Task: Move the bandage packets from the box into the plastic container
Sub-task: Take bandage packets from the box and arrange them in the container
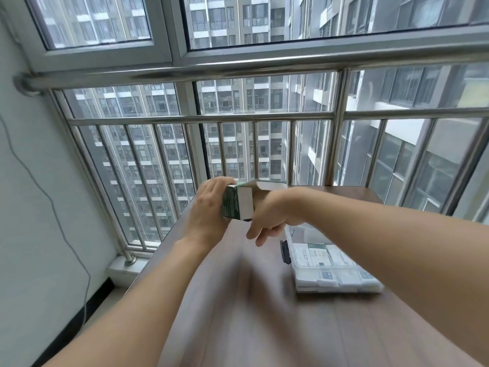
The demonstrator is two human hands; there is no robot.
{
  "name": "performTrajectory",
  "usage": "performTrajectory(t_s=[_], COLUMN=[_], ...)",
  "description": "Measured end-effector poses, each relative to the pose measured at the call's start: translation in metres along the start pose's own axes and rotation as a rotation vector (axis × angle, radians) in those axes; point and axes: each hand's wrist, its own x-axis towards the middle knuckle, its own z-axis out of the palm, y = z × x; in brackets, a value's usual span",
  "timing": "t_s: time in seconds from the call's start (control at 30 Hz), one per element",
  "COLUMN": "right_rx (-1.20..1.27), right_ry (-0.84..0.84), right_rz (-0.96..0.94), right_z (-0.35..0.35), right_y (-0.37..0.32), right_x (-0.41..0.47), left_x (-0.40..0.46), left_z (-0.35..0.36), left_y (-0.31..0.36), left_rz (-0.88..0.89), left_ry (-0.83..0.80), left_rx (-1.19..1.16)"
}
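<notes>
- Nearest, two bare forearms reach forward over a brown wood-grain table (264, 327), whose near surface is blurred.
- To the right, a clear rectangular plastic container (328, 260) lies flat on the table, partly hidden behind the right forearm; a dark latch shows on its left end.
- Inside that container lie flat white bandage packets (330, 276) with small green printing, several side by side along the near edge and more behind them.
- Further out, above the table, the left hand (206, 207) grips a small green-and-white cardboard box (236, 205), fingers curled over its top and the palm against its left side.
- The box is held up off the table with its white end flap open and turned toward the right hand (267, 215).
- The right hand sits at the box's open end, just left of the container; its fingers hang curled downward, and it seems to be reaching into or pinching at the opening, though what it holds, if anything, cannot be made out.
- Beyond the hands, a stainless steel railing (238, 117) with upright bars runs along a large window (264, 22).
- Through the glass stand grey high-rise apartment blocks (238, 144).
- At far left a thin grey cable (53, 207) trails down a white wall (26, 181).
</notes>
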Motion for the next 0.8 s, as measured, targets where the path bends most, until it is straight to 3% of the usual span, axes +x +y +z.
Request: performTrajectory(t_s=[0.23,0.8], right_rx=[0.127,0.063], right_ry=[0.020,0.078], right_rz=[-0.025,-0.208], right_z=[0.017,0.001], right_y=[-0.010,0.012], right_x=[0.023,-0.022], left_x=[0.001,-0.012], left_z=[0.003,-0.008], left_y=[-0.004,-0.017], left_rz=[-0.039,-0.202], left_ry=[0.110,-0.103], left_rx=[0.030,-0.275])
